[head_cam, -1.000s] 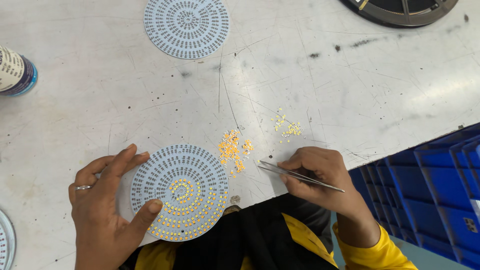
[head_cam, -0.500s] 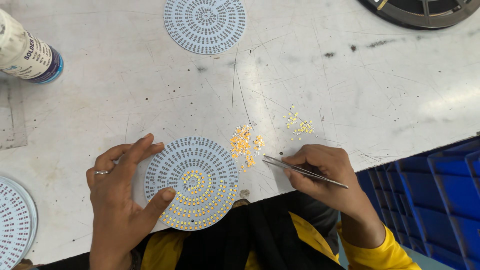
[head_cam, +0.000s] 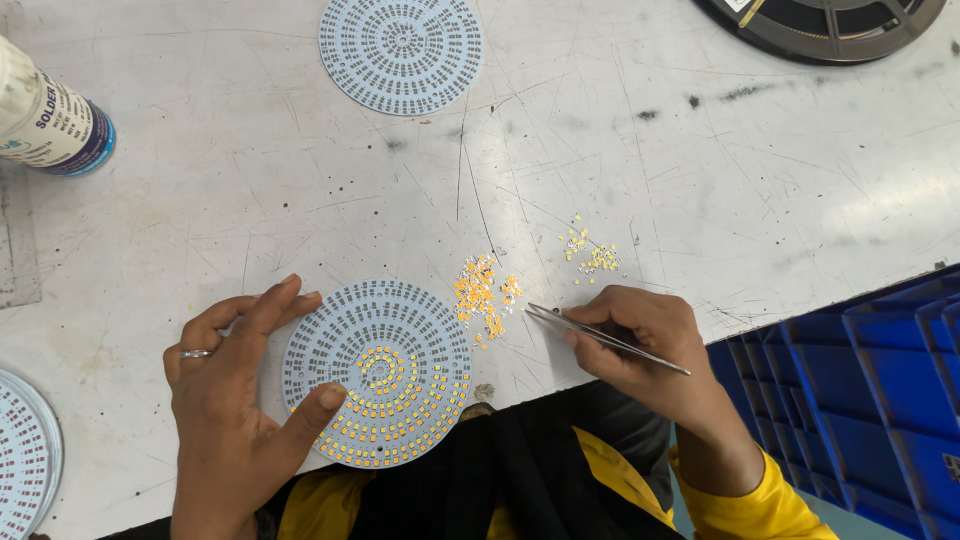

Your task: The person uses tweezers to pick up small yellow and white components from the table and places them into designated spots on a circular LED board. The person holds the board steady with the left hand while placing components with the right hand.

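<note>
Left hand steadies the round board, right hand works the tweezers.

Left hand (head_cam: 235,400), fingers spread wide, thumb on round board (head_cam: 377,372) at table's near edge. Right hand (head_cam: 650,345) pinches tweezers (head_cam: 600,338); long axis runs lower right to upper left, tips beside orange chip pile (head_cam: 483,295). Far left: white bottle (head_cam: 45,115), blue base, lying down. Far: 2nd board (head_cam: 401,52).

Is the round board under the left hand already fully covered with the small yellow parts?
No, on the round board yellow parts fill only the centre and lower rings; the upper pads near the left hand are bare.
</note>
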